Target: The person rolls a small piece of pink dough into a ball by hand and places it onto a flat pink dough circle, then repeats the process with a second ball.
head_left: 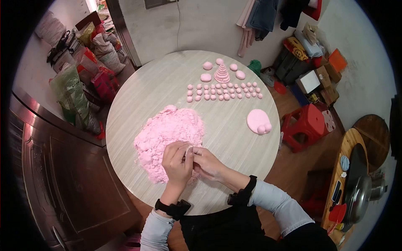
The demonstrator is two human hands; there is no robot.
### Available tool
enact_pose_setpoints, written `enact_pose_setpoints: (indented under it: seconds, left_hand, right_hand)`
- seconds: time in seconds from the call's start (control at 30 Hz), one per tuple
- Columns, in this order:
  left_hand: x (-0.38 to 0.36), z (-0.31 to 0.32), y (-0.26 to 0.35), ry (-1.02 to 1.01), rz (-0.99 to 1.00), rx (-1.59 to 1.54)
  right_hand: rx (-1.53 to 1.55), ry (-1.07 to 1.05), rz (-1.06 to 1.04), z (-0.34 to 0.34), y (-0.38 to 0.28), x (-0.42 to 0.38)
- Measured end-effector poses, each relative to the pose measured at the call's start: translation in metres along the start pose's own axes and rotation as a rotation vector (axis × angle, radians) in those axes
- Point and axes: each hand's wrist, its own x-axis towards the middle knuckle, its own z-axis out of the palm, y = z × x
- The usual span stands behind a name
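Observation:
My left hand and my right hand meet over the near right edge of a crumbly pink heap, which looks like modelling sand or dough. The fingers of both hands are curled and pressed together. Whatever lies between them is hidden. To the right sits a flat pink disc with small balls on its lower edge. Farther back, several small pink balls stand in rows. Behind those rows rises a ridged pink cone, with larger pink lumps around it.
Everything pink rests on a round, pale table. A red plastic stool stands right of it. A wooden counter with a lidded metal pan is at the lower right. Sacks are piled at the left, near a brown door.

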Motion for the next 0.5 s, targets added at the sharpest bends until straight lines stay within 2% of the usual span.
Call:
enact_pose_setpoints:
  seconds: [0.07,0.13,0.2,0.27,0.3,0.33,0.4,0.43,0.5]
  left_hand:
    - [0.010,-0.003,-0.005,0.060,0.076,0.043]
    - [0.017,-0.008,-0.015,-0.003,0.028,-0.041]
    - [0.024,-0.012,-0.030,-0.004,0.025,-0.062]
    - [0.022,-0.017,-0.058,-0.005,-0.194,-0.277]
    - [0.024,-0.023,-0.056,0.070,-0.389,-0.312]
    - [0.024,-0.030,-0.063,0.064,-0.385,-0.318]
    - [0.025,-0.044,-0.080,0.214,-0.596,-0.504]
    - [0.025,-0.045,-0.081,0.213,-0.599,-0.510]
    - [0.029,-0.049,-0.075,0.260,-0.700,-0.658]
  right_hand:
    - [0.121,-0.059,-0.042,-0.006,0.006,0.010]
    - [0.308,-0.284,-0.006,-0.014,-0.005,0.012]
    - [0.255,-0.349,0.017,-0.015,-0.023,0.008]
    - [-0.145,-0.180,0.018,-0.019,-0.043,-0.004]
    - [-0.240,-0.094,-0.053,-0.029,-0.048,-0.008]
    - [-0.240,-0.087,-0.059,-0.042,-0.051,-0.016]
    - [-0.620,0.093,-0.007,-0.071,-0.054,-0.030]
    - [-0.624,0.098,-0.004,-0.087,-0.046,-0.033]
    - [-1.198,0.093,-0.060,-0.113,-0.013,-0.042]
